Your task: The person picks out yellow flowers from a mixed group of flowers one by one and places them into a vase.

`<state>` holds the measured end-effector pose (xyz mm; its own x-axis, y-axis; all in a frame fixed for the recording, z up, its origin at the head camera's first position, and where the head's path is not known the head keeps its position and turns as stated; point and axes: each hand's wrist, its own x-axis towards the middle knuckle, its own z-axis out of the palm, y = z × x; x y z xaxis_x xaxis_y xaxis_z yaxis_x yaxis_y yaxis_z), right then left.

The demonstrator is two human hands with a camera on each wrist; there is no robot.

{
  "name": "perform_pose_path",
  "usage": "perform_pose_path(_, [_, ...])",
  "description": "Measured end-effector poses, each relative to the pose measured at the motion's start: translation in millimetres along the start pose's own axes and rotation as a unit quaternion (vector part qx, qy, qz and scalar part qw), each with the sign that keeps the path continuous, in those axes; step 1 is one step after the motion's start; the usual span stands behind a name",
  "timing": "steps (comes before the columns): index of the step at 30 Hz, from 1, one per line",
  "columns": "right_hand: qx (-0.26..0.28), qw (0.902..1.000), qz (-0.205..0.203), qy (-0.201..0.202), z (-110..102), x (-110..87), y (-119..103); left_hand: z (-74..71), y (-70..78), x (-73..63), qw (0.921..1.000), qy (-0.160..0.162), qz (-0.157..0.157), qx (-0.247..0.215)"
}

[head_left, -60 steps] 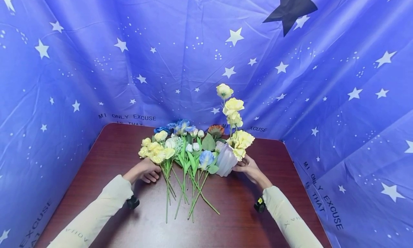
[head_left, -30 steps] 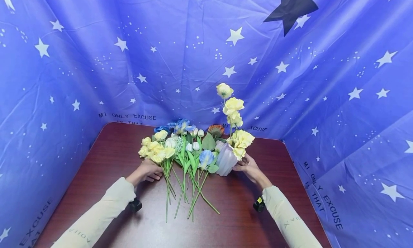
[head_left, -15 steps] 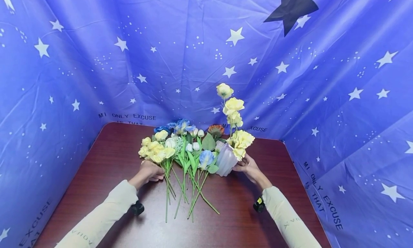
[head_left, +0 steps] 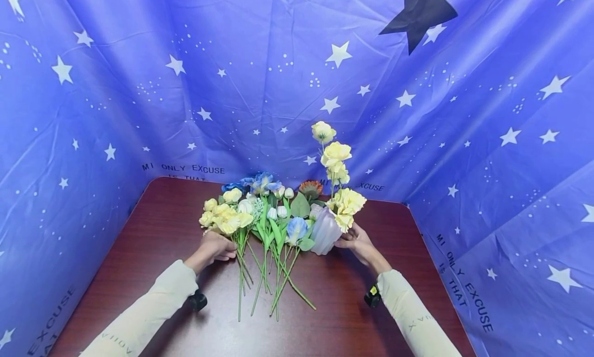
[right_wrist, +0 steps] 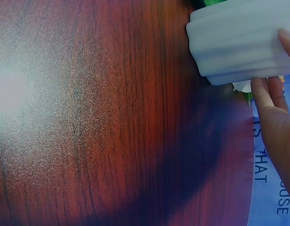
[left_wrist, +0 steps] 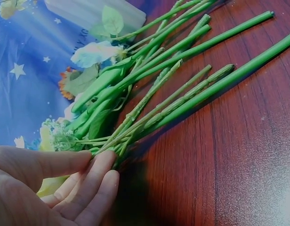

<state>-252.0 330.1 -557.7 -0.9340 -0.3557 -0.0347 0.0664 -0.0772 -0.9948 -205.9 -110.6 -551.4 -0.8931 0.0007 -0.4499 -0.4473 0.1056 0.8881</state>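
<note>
In the head view my left hand (head_left: pixel 213 248) is at the left end of a row of flowers, just below a cluster of yellow flowers (head_left: pixel 227 220). Seen from the left wrist, its thumb and fingers pinch thin green stems (left_wrist: pixel 112 143) close under the blooms. My right hand (head_left: pixel 359 243) grips a pale lilac, ribbed vase (head_left: pixel 326 233), which leans on the table. Thumb and fingers lie on either side of the vase (right_wrist: pixel 239 42) in the right wrist view. A tall spray of yellow flowers (head_left: pixel 336 156) rises from its mouth.
White tulips (head_left: pixel 281 211), blue flowers (head_left: pixel 262 182), a pale blue iris (head_left: pixel 297 228) and an orange flower (head_left: pixel 311 188) lie between the hands. Their stems (head_left: pixel 283 285) cross toward the front of the dark red table (head_left: pixel 352 315). A starry blue curtain (head_left: pixel 260 99) surrounds the table.
My left hand has moved slightly right and closed its fingers in on the stems under the yellow flowers. My right hand and the vase have stayed in place.
</note>
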Motion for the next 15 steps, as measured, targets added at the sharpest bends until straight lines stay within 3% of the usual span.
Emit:
perform_pose_path(9, [0.003,1.0000,-0.002,0.001,1.0,-0.6,-0.1,-1.2,4.5,1.5,1.0000,0.001,-0.002,0.002])
perform_pose_path(15, [0.005,1.0000,-0.003,0.001,1.1,-0.4,-0.2,-5.9,12.2,2.9,0.9996,-0.014,-0.026,0.002])
